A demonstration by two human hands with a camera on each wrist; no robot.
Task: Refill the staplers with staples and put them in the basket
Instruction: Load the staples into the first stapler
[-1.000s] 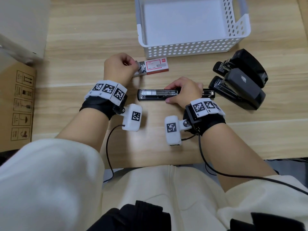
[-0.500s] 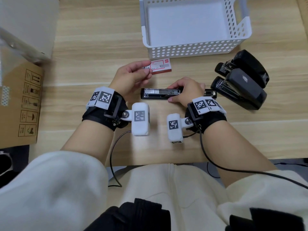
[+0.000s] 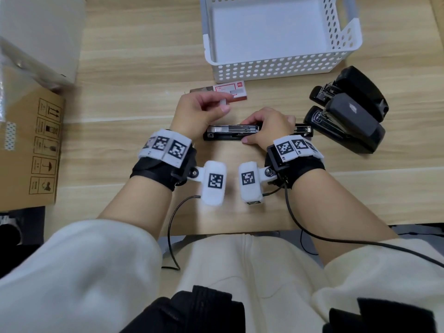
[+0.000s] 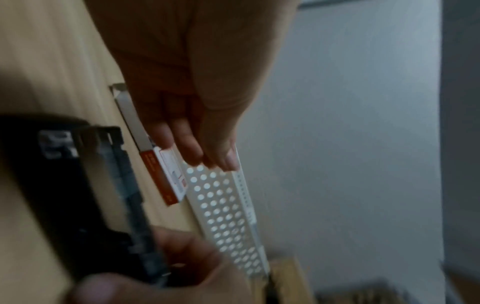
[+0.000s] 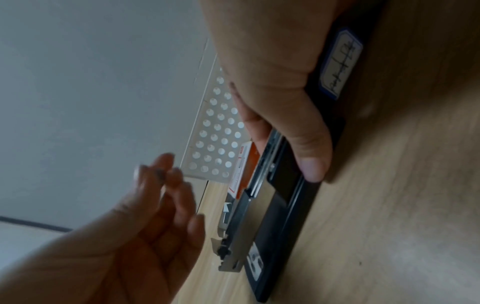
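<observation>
A black stapler [image 3: 228, 133] lies opened flat on the wooden desk, its metal staple channel facing up. My right hand [image 3: 254, 131] grips its middle, thumb on the near edge [image 5: 311, 156]. My left hand [image 3: 222, 106] hovers palm-up just behind the stapler's left end and pinches a short silvery staple strip [image 3: 224, 102] between thumb and forefinger. The red and white staple box [image 3: 231, 91] lies on the desk behind that hand, its tray slid out to the left. The white perforated basket [image 3: 276, 68] stands empty behind the box.
Two more black staplers [image 3: 348, 111] lie side by side on the desk to the right of the open one. A cardboard box [image 3: 31, 145] sits at the desk's left edge. Wrist camera cables hang over the near edge.
My left hand has come away from the staple box toward me, turned palm-up with a staple strip pinched in it. The right hand has stayed on the stapler.
</observation>
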